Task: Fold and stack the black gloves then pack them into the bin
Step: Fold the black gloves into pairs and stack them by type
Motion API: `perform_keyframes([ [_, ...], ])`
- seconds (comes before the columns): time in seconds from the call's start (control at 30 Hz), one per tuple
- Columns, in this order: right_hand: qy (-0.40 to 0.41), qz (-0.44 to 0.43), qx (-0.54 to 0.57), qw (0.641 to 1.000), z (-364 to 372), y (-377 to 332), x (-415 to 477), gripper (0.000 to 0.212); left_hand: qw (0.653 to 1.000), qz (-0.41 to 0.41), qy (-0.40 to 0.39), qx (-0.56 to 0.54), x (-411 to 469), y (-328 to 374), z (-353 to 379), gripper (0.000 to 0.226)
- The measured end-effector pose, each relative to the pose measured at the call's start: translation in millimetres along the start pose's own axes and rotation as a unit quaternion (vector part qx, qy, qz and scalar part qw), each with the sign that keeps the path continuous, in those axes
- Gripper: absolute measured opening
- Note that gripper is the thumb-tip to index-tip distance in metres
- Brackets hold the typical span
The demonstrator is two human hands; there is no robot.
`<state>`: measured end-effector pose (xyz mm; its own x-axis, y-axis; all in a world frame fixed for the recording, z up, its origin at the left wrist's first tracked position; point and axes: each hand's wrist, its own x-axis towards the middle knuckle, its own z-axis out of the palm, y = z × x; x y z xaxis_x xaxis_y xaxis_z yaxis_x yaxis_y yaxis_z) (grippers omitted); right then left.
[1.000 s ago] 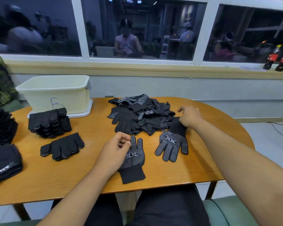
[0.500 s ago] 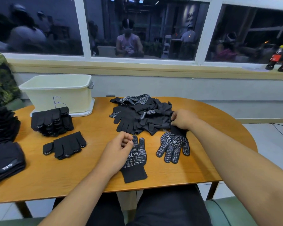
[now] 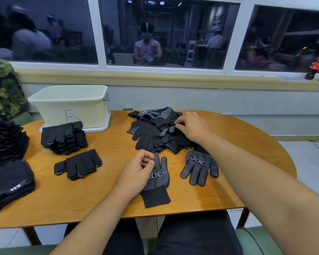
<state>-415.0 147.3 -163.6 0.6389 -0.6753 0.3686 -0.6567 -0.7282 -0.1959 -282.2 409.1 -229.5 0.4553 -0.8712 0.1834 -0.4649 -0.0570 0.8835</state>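
Wooden table (image 3: 63, 203), items from near edge to far. Dotted glove (image 3: 157, 183): flat, palm dots up, long axis near to far, cuff at the near edge and fingers pointing away; its finger end lies under and just right of the left hand (image 3: 136, 173). Left hand: loosely curled, thumb and fingertips pinched together over the glove's fingers; whether fabric is caught between them cannot be told. Second dotted glove (image 3: 199, 168): flat, dots up, long axis likewise near to far but fingers pointing toward the near edge, cuff hidden below the right forearm; it lies right of the left hand and nearer than the right hand (image 3: 193, 127). Folded pair (image 3: 78, 164): left of the left hand, long axis roughly crosswise. Stack of folded gloves (image 3: 64, 138): farther left, touching the bin (image 3: 70, 105), a cream tub marked "B". Loose glove pile (image 3: 155, 133): beyond both flat gloves; the right hand rests on its right part, fingers spread and bent, tips pressing into the fabric, closed on nothing visible.
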Motion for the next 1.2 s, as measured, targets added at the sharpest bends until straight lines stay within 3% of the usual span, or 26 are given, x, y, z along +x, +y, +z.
perform_keyframes([
  [0.13,0.092,0.055,0.236,0.966,-29,-20,7,0.009,1.000,0.001,0.002,-0.011,0,0,0,0.009],
  [0.23,0.126,0.063,0.313,0.939,-64,-38,8,0.012,1.000,-0.003,0.006,-0.016,0,1,-1,0.009],
  [0.47,0.073,0.055,0.510,0.855,-108,-72,1,0.014,0.996,0.004,0.052,-0.071,-3,9,-4,0.011],
  [0.7,0.014,0.081,0.612,0.787,-105,-96,-12,0.014,0.986,0.051,0.080,-0.136,-2,7,-7,0.080],
  [0.87,-0.073,0.086,0.656,0.746,-81,-109,-24,0.011,0.989,0.057,0.055,-0.126,0,6,-5,0.098],
  [0.93,-0.114,0.075,0.671,0.729,-71,-113,-30,0.010,0.989,0.052,0.040,-0.131,0,6,-4,0.093],
  [1.0,-0.139,0.068,0.674,0.722,-61,-113,-34,0.010,0.988,0.050,0.043,-0.140,2,5,-3,0.065],
  [1.1,-0.118,0.112,0.660,0.733,-51,-108,-34,0.015,0.979,0.031,0.073,-0.186,1,7,-3,0.024],
  [1.2,-0.094,0.179,0.641,0.740,-41,-95,-33,0.014,0.961,0.004,0.132,-0.244,-2,13,-9,0.015],
])
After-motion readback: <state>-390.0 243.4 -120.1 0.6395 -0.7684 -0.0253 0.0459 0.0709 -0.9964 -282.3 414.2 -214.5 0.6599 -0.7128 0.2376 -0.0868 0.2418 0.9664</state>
